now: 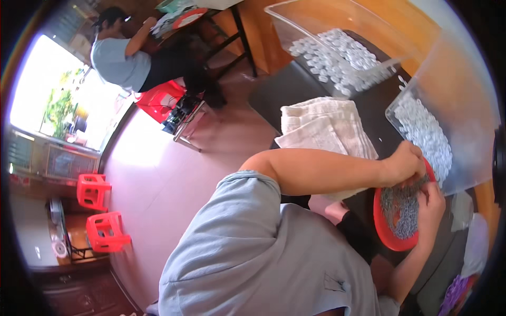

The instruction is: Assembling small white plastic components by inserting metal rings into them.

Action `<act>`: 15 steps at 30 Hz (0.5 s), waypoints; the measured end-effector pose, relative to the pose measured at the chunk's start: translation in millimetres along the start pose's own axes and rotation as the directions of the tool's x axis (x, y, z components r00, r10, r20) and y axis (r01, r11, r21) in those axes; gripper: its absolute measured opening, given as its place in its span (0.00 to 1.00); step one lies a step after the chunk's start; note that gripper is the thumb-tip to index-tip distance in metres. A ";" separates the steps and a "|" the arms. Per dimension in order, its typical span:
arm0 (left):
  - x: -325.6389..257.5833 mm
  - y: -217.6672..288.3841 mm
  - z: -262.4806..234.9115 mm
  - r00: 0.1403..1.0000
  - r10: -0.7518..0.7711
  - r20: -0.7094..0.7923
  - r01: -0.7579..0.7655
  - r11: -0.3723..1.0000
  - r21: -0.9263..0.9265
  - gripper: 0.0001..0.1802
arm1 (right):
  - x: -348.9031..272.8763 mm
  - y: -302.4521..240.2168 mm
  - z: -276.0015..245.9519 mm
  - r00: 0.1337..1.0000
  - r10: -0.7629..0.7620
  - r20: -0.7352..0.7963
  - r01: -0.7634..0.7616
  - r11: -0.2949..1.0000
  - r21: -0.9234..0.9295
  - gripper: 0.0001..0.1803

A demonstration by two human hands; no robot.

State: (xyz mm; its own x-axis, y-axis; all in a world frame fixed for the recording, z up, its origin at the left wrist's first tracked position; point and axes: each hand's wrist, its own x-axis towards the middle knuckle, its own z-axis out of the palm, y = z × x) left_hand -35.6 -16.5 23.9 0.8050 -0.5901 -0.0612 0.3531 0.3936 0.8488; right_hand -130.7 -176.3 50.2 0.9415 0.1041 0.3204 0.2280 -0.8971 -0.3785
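Hands over red bowl (383, 231) of small grey parts, left hand (407, 164) fingers bunched, right hand (433, 203) fingers unclear

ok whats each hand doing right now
left hand: curled over grey pieces in red bowl, grip unclear
right hand: at bowl rim, grip unclear

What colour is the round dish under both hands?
Red dish, filled with small grey pieces; the head view shows it.

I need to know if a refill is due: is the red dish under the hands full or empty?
Mostly full. The red dish holds a layer of small grey pieces covering its inside; the left hand and right hand reach into it.
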 end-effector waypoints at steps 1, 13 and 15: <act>0.9 -0.6 0.2 1.000 0.018 -0.012 -0.018 1.000 0.001 0.04 | 0.1 2.8 -1.8 1.000 -0.021 0.000 0.021 1.000 0.002 0.06; 8.8 -2.9 5.7 0.999 0.037 0.022 -0.038 0.999 0.030 0.02 | 4.4 -8.3 -4.4 0.998 -0.054 -0.020 0.055 0.994 0.091 0.08; 9.9 -4.7 2.6 0.998 0.056 0.011 -0.056 0.998 0.012 0.02 | 5.3 -18.1 -3.4 0.997 -0.004 0.072 0.000 0.999 0.052 0.10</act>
State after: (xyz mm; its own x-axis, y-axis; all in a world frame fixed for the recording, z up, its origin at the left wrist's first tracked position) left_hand -30.5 -26.0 20.7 0.8180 -0.5752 -0.0079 0.3018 0.4175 0.8571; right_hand -130.7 -161.0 61.7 0.9560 0.1386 0.2584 0.2409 -0.8737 -0.4227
